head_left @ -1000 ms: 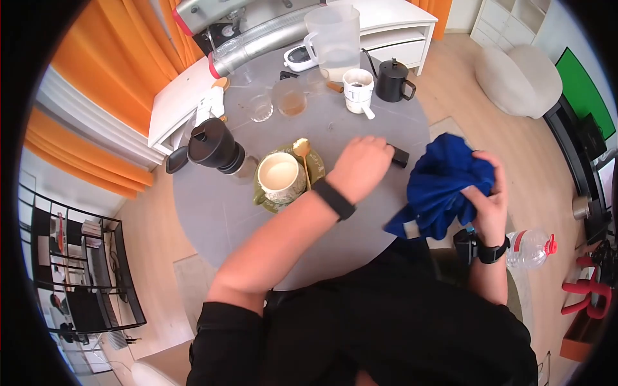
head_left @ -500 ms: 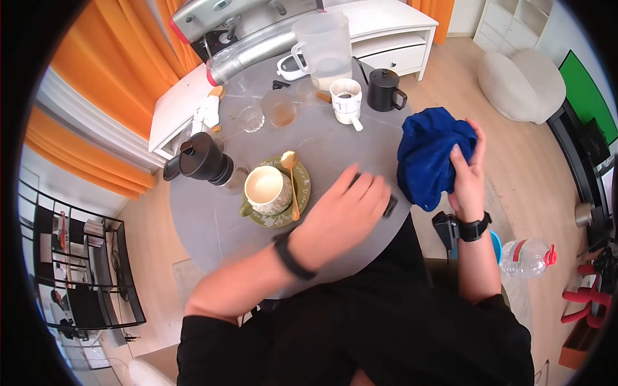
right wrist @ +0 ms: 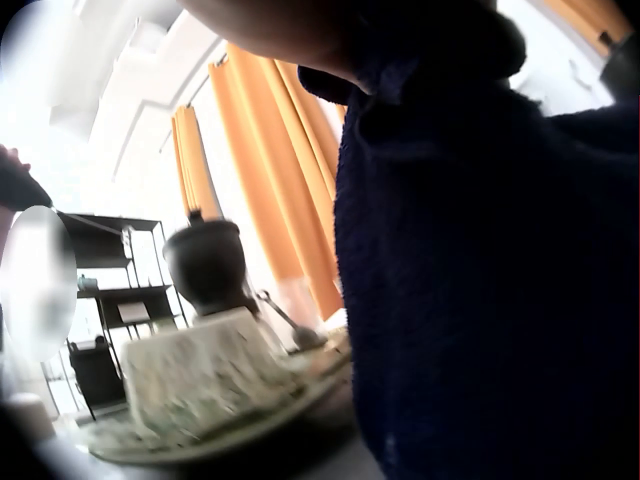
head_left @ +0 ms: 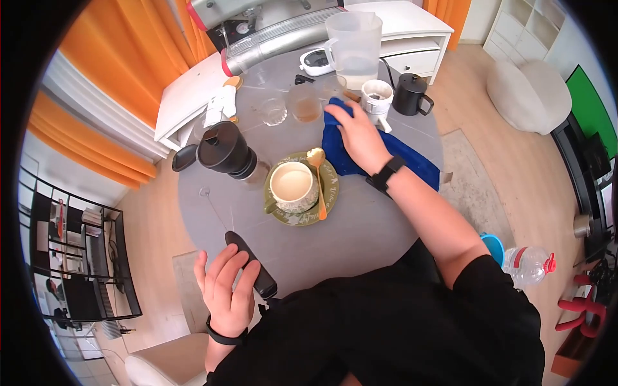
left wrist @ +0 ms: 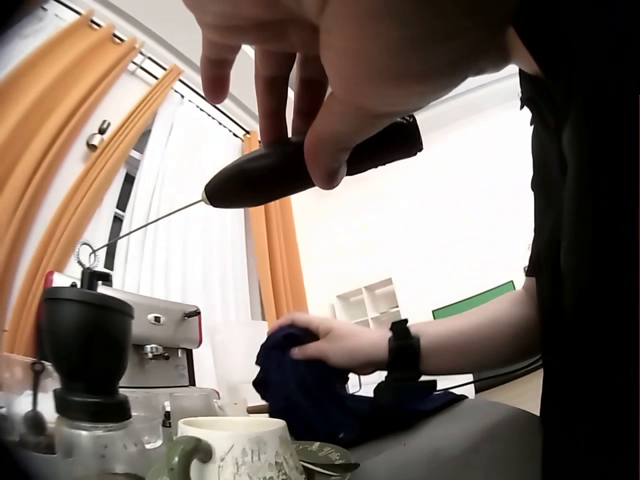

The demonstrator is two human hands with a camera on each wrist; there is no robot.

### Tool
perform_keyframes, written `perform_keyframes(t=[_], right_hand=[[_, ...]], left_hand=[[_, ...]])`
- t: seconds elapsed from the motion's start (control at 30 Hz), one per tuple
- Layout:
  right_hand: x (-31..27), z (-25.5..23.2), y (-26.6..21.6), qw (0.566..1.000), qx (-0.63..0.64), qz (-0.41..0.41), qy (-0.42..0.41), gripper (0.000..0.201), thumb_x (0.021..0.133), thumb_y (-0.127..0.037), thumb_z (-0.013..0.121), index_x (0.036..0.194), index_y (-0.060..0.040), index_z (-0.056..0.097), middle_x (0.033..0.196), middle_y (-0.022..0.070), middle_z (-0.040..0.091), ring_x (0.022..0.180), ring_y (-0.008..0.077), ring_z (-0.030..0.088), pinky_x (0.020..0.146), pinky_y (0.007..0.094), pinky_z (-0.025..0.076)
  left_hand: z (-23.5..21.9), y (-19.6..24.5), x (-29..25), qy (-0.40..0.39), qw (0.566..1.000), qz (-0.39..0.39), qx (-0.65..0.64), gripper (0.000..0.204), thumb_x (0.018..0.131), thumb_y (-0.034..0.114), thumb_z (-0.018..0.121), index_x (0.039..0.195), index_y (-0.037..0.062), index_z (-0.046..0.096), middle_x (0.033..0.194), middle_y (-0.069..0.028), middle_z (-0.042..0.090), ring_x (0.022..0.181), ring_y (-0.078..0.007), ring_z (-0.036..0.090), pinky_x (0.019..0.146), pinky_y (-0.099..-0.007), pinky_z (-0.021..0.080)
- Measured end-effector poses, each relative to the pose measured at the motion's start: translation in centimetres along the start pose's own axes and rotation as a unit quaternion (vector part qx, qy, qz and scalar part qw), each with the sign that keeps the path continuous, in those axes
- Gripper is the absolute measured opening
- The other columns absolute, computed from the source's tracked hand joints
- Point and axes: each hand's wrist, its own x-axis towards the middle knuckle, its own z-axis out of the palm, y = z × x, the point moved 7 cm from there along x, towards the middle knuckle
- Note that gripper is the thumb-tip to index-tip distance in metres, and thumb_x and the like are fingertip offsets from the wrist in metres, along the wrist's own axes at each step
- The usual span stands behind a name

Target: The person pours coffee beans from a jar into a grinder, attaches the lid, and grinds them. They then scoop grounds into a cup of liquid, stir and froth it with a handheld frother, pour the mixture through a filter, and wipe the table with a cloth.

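Observation:
My left hand (head_left: pixel 232 293) pinches a handheld milk frother (left wrist: pixel 262 176) by its black handle, between thumb and fingertips. The frother's thin wire shaft and small whisk ring point away over the table's left side. My right hand (head_left: pixel 362 136) grips one end of a blue cloth (head_left: pixel 412 159), which spreads over the table's right side toward the edge. In the right wrist view the cloth hides most of that hand's fingers. Between the hands a patterned cup (head_left: pixel 295 188) with a pale filling sits on a green saucer (head_left: pixel 295 219), a gold spoon (head_left: pixel 321 193) beside it.
A black coffee grinder (head_left: pixel 225 151) stands left of the saucer. Behind are glasses (head_left: pixel 304 104), a white mug (head_left: pixel 376 96), a black pitcher (head_left: pixel 410 94), a large plastic jug (head_left: pixel 354 48) and an espresso machine (head_left: pixel 283 38). A bottle (head_left: pixel 526 265) is beyond the right edge.
The left hand has picked up the frother from the table's right side and carried it left. The right hand has brought the bunched cloth over the table, where it now lies spread.

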Motion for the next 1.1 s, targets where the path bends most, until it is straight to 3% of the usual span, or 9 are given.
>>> perform_keyframes(t=[0.1,0.2,0.3,0.47,0.63,0.77,0.83,0.97,1.1], right_hand=[[0.1,4.6,3.9,0.992,-0.074,0.023,-0.101,0.047,0.091,-0.012,0.059,0.137,-0.0198,0.055,0.14,0.0271,0.05,0.132,0.046,0.046,0.107,0.0503,0.042],[0.2,6.0,6.3,0.967,-0.053,0.112,-0.224,0.066,0.083,-0.048,0.069,0.141,-0.022,0.053,0.151,0.025,0.043,0.141,0.0477,0.036,0.115,0.0518,0.034],[0.1,5.0,4.9,0.953,-0.087,0.123,-0.264,0.066,0.082,-0.05,0.071,0.14,-0.0221,0.054,0.151,0.0242,0.044,0.14,0.0468,0.038,0.114,0.0518,0.035],[-1.5,3.7,4.0,0.96,-0.086,0.092,-0.249,0.052,0.083,-0.021,0.072,0.133,-0.018,0.058,0.142,0.0223,0.053,0.126,0.044,0.049,0.107,0.0465,0.043],[-5.8,0.0,1.9,0.957,-0.073,0.084,-0.268,0.047,0.085,-0.014,0.07,0.131,-0.0161,0.059,0.143,0.0209,0.052,0.126,0.0419,0.049,0.108,0.0453,0.041],[-8.9,-1.6,-0.3,0.963,-0.081,0.047,-0.254,0.049,0.082,-0.009,0.071,0.13,-0.017,0.06,0.143,0.0213,0.052,0.126,0.0403,0.049,0.107,0.0458,0.042],[-10.1,-2.2,-2.1,0.962,-0.098,0.034,-0.254,0.049,0.082,-0.01,0.071,0.129,-0.0171,0.06,0.143,0.0202,0.052,0.126,0.0398,0.048,0.105,0.0471,0.043],[-12.6,-3.1,-5.5,0.947,-0.121,0.031,-0.295,0.057,0.076,-0.023,0.078,0.13,-0.0203,0.059,0.148,0.0184,0.046,0.134,0.0432,0.041,0.098,0.0584,0.042],[-14.2,-2.7,-6.8,0.935,-0.123,0.012,-0.333,0.063,0.071,-0.019,0.082,0.129,-0.0216,0.059,0.147,0.0165,0.046,0.133,0.0411,0.041,0.092,0.0575,0.044]], left_hand=[[-0.4,-1.1,-1.1,0.005,1.0,-0.018,-0.006,0.04,0.076,-0.008,0.072,0.111,0.0098,0.068,0.114,-0.0078,0.064,0.112,-0.0288,0.063,0.109,-0.0547,0.038],[-0.4,-2.0,-1.6,0.002,0.999,-0.031,-0.018,0.04,0.076,-0.009,0.071,0.111,0.0098,0.067,0.115,-0.0081,0.064,0.112,-0.0293,0.064,0.108,-0.0542,0.039],[0.1,-2.5,-1.9,0.0,0.999,-0.04,-0.035,0.041,0.075,-0.009,0.071,0.111,0.01,0.067,0.115,-0.0087,0.064,0.111,-0.0297,0.064,0.107,-0.0538,0.039],[1.0,-2.7,-1.7,-0.006,0.997,-0.05,-0.06,0.044,0.073,-0.011,0.069,0.112,0.0099,0.068,0.115,-0.0091,0.064,0.112,-0.0299,0.064,0.107,-0.0536,0.04],[2.5,-2.8,-2.5,-0.038,0.996,-0.054,-0.064,0.046,0.071,-0.012,0.067,0.111,0.0096,0.068,0.115,-0.0079,0.064,0.112,-0.0292,0.064,0.105,-0.0542,0.04],[3.2,-2.2,-1.7,-0.053,0.994,-0.052,-0.078,0.049,0.069,-0.019,0.062,0.11,0.0076,0.064,0.115,-0.0098,0.064,0.112,-0.032,0.064,0.106,-0.0567,0.04],[3.4,-1.6,-1.0,-0.052,0.995,-0.022,-0.078,0.043,0.072,-0.008,0.067,0.11,0.0095,0.07,0.117,-0.0078,0.064,0.113,-0.0288,0.063,0.105,-0.0538,0.041],[3.5,-0.6,0.4,-0.046,0.995,-0.004,-0.085,0.041,0.072,-0.004,0.07,0.11,0.0098,0.071,0.117,-0.0077,0.064,0.113,-0.0285,0.063,0.104,-0.0533,0.041],[3.6,0.3,1.1,-0.037,0.996,0.011,-0.083,0.039,0.073,0.0,0.07,0.11,0.0103,0.072,0.117,-0.0073,0.064,0.113,-0.0285,0.063,0.104,-0.0532,0.041]])
